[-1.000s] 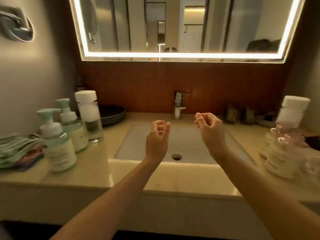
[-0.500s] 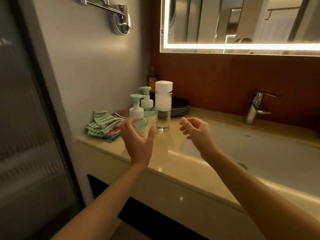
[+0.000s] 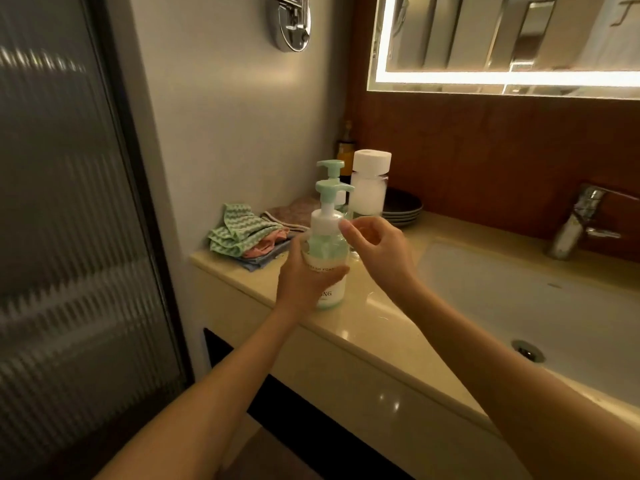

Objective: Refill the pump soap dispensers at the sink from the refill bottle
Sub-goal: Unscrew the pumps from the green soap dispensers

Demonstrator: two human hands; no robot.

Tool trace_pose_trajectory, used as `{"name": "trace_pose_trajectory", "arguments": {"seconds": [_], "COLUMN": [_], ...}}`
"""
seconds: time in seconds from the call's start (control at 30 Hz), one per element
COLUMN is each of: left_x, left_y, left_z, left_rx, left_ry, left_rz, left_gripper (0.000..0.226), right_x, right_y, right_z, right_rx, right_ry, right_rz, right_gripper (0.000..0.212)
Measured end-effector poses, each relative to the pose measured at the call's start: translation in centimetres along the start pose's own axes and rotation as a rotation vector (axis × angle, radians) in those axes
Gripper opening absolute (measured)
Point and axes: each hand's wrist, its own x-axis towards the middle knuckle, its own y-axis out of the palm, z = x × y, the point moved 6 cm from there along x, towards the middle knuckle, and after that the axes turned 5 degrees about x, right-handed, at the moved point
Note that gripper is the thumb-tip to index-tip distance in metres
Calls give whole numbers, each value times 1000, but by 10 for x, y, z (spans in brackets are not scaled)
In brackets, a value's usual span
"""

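Since 0.5 s ago: my left hand (image 3: 304,277) went from hovering in front of the pumps to wrapped round the front dispenser (image 3: 327,261), thumb across the label, fingers behind the body, clamped on. My right hand (image 3: 377,251) has closed in from the sink side; its fingers are curled, with the index tip at the right edge of the white collar under the pump head. Can't tell if it actually pinches the collar or only touches it. The front dispenser is upright, mint pump still on, base at the counter (image 3: 349,332) near the front edge; can't tell if it's resting or slightly lifted. The 2nd dispenser (image 3: 330,168) is right behind it, only its mint pump head and neck showing. The refill bottle (image 3: 369,190), clear with a white cap on, stands upright just right of that one, behind my right hand. A stack of dark plates (image 3: 405,207) sits behind the refill bottle by the back wall. Folded cloths (image 3: 242,233) are piled at the counter's left end against the side wall. The sink basin (image 3: 519,306) is to my right, faucet (image 3: 581,223) at its back, lit mirror (image 3: 502,46) above.
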Motion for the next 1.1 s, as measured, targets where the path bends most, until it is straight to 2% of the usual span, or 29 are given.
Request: {"name": "trace_pose_trajectory", "arguments": {"seconds": [0.17,0.33,0.5,0.6,0.7,0.8,0.93,1.03,1.1], "left_x": [-7,-7,-7,-7,-6,-6,-7,-8,-8], "left_y": [0,1,0,0,-2,-2,-2,-2,-3], "left_z": [0,3,4,4,3,2,-1,-2,-1], "left_rx": [-4,20,41,48,51,61,68,79,75], "left_ry": [-10,-42,-40,-36,-36,-38,-34,-27,-30], "left_rz": [-13,-4,-13,-10,-2,4,-2,0,0], "left_gripper": [70,66,65,66,65,64,65,66,65], "right_x": [18,30,27,24,27,32,26,21,24], "right_y": [12,23,28,32,33,34,36,36,34], "right_z": [12,15,12,19,23,23,21,19,17], "right_rx": [-27,-98,17,40,-49,-124,125,213,135], "right_ry": [-69,-98,-68,-73,-76,-75,17,51,35], "right_rz": [8,37,100,127,54,-6,140,192,136], "right_gripper": [60,43,31,39,55,49,34,40,49]}}
